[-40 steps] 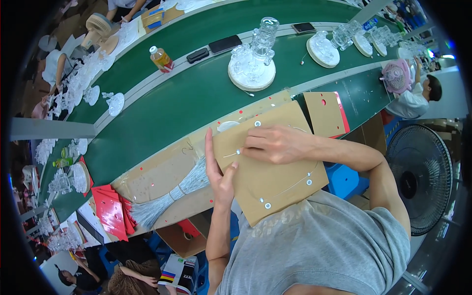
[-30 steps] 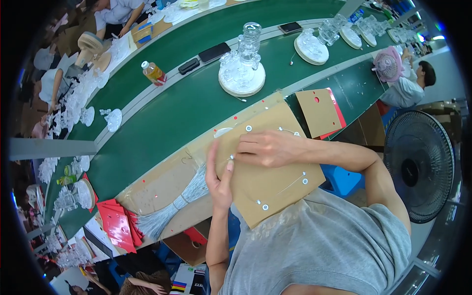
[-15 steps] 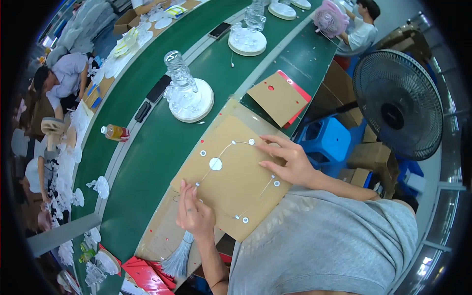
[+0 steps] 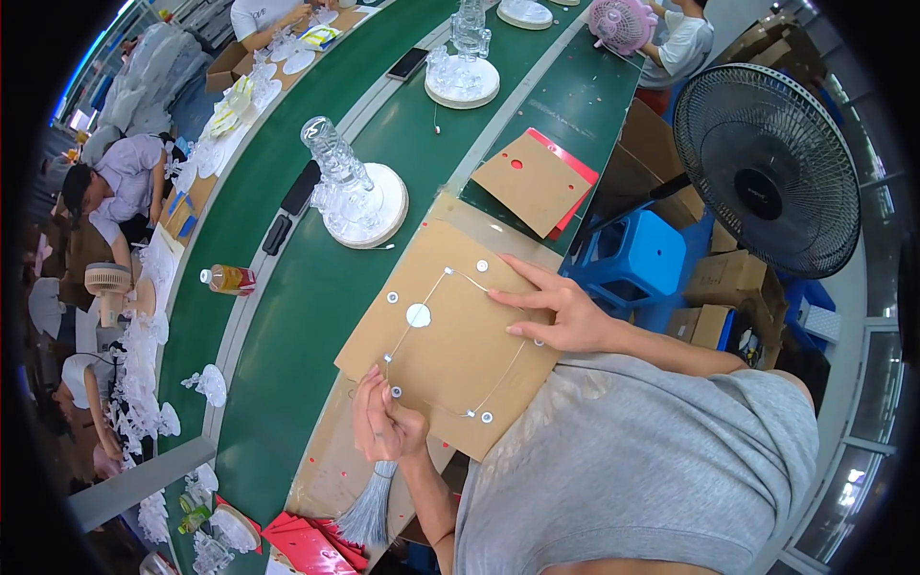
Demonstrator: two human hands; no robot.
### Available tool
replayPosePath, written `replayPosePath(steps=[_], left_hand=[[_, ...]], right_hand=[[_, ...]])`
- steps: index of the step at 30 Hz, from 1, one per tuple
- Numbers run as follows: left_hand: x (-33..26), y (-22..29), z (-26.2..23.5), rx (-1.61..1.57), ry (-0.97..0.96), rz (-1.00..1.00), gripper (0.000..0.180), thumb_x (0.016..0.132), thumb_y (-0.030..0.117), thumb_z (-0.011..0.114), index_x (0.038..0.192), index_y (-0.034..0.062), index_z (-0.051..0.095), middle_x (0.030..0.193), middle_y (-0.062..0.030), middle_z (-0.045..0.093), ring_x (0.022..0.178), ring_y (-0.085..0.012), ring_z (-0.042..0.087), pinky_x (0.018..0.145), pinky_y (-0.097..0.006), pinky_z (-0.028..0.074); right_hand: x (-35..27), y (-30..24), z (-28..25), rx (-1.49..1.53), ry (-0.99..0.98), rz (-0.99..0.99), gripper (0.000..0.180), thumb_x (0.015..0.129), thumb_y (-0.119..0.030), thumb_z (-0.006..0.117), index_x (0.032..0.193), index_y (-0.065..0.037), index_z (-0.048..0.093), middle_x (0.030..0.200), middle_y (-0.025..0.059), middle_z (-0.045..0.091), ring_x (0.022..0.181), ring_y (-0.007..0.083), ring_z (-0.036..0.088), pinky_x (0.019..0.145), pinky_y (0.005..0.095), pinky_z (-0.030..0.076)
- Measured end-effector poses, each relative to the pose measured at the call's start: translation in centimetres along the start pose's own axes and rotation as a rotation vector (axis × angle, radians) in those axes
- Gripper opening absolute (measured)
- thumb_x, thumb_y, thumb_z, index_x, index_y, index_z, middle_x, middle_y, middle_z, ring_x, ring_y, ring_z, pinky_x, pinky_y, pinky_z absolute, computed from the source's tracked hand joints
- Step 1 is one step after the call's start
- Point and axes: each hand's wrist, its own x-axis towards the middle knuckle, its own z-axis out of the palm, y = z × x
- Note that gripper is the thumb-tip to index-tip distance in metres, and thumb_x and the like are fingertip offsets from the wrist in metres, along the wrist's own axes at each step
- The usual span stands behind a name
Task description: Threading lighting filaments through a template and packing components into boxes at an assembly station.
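A brown cardboard sheet [image 4: 450, 335] lies on the near edge of a green conveyor belt [image 4: 287, 326]. It carries several small white round pegs, a larger white disc [image 4: 418, 314] and a thin clear wire [image 4: 422, 302] strung between pegs. My right hand [image 4: 551, 311] lies flat on the sheet's right side, fingers spread, pressing it down. My left hand [image 4: 385, 422] is curled at the sheet's lower-left corner, pinching the wire end by a peg. A bundle of grey strands [image 4: 369, 513] hangs just below that hand.
A clear glass stacked piece on a round white base [image 4: 359, 196] stands on the belt beyond the sheet, another [image 4: 465, 67] farther on. A second cardboard sheet over a red one [image 4: 532, 182], a blue stool [image 4: 637, 254], a black fan [image 4: 771, 168], an orange bottle [image 4: 228, 278]. Other people work along the belt's far side.
The view has swung so the belt runs more upright. My left hand dropped from flat on the sheet to its lower-left corner and closed on the wire. My right hand stays on the sheet.
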Motion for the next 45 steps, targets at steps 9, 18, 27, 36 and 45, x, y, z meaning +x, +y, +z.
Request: replayPosePath(steps=[9, 18, 27, 36, 45], left_hand=[[0.0, -0.3, -0.4, 0.046, -0.005, 0.006, 0.010, 0.088, -0.008, 0.057, 0.082, -0.0119, 0.063, 0.079, -0.0208, 0.067, 0.074, -0.0347, 0.069, 0.070, -0.042, 0.059], [0.6, 1.0, -1.2, 0.087, -0.206, 0.299, 0.009, 0.086, -0.005, 0.063, 0.094, -0.0063, 0.065, 0.095, -0.0205, 0.069, 0.084, -0.0339, 0.069, 0.072, -0.043, 0.058], [1.3, 5.5, 0.3, 0.437, -0.186, -0.558, 0.063, 0.081, 0.005, 0.070, 0.139, -0.0013, 0.047, 0.126, -0.0205, 0.053, 0.109, -0.0373, 0.051, 0.095, -0.047, 0.041], [1.1, 4.2, -0.4, 0.285, -0.209, -0.449, 0.024, 0.075, -0.004, 0.073, 0.098, 0.0011, 0.069, 0.101, -0.0091, 0.061, 0.092, -0.0270, 0.058, 0.082, -0.038, 0.047], [1.7, 3.8, 0.8, 0.228, -0.314, -0.306, 0.020, 0.075, -0.010, 0.069, 0.092, -0.0031, 0.059, 0.085, -0.0120, 0.060, 0.077, -0.0299, 0.058, 0.067, -0.039, 0.048]], right_hand=[[-1.2, 1.0, -0.8, 0.182, -0.074, -0.002, 0.041, 0.082, -0.009, 0.071, 0.123, -0.006, 0.068, 0.155, 0.0260, 0.030, 0.133, 0.0377, 0.047, 0.105, 0.0347, 0.041], [12.8, -2.6, 3.1, -0.139, -0.455, -0.937, 0.058, 0.087, -0.037, 0.067, 0.141, -0.028, 0.050, 0.151, 0.0107, 0.039, 0.141, 0.0338, 0.033, 0.109, 0.0563, 0.030], [11.8, -3.9, 7.1, -0.499, -0.191, -0.501, 0.047, 0.089, -0.037, 0.062, 0.131, -0.017, 0.058, 0.134, 0.0132, 0.050, 0.119, 0.0291, 0.049, 0.090, 0.0461, 0.039], [12.6, -0.5, 5.2, 0.117, -0.225, -0.640, 0.025, 0.073, -0.001, 0.073, 0.097, -0.009, 0.074, 0.091, 0.0053, 0.066, 0.082, 0.0224, 0.063, 0.071, 0.0342, 0.052], [11.4, 0.0, 5.2, 0.226, -0.111, -0.643, 0.020, 0.066, 0.004, 0.073, 0.082, -0.007, 0.075, 0.079, 0.0039, 0.067, 0.076, 0.0208, 0.064, 0.065, 0.0329, 0.053]])
